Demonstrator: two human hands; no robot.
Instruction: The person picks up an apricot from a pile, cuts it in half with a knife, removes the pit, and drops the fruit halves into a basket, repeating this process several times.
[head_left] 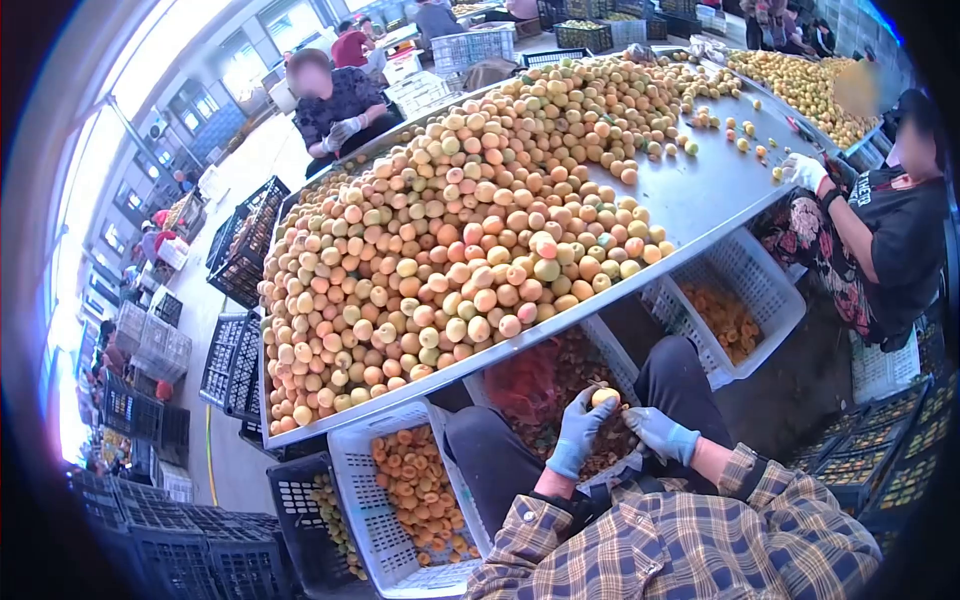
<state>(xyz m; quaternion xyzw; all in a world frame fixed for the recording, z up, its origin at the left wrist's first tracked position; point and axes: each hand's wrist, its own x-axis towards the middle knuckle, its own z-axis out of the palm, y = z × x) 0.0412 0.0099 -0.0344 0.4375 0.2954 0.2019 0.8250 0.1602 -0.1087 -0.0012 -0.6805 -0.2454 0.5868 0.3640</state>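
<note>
My left hand (583, 430), in a grey-blue glove, is closed round a pale yellow-orange fruit (605, 397). Close on its right is my right hand (664, 434), gloved the same way, with its fingers drawn together near the fruit; what they hold, if anything, is too small to make out. Both hands are above a crate (627, 362) between my knees, which holds brown scraps and a red mesh bag (525, 380). Beyond them, a large heap of whole fruit (450, 240) covers much of a metal table (700, 200).
Left of my legs stands a white crate (345, 470) of halved orange fruit, beside a black crate (290, 500). Another white crate (785, 310) with halves is under the table's right side. One person (335, 110) sits across the table, another (880, 230) at the right.
</note>
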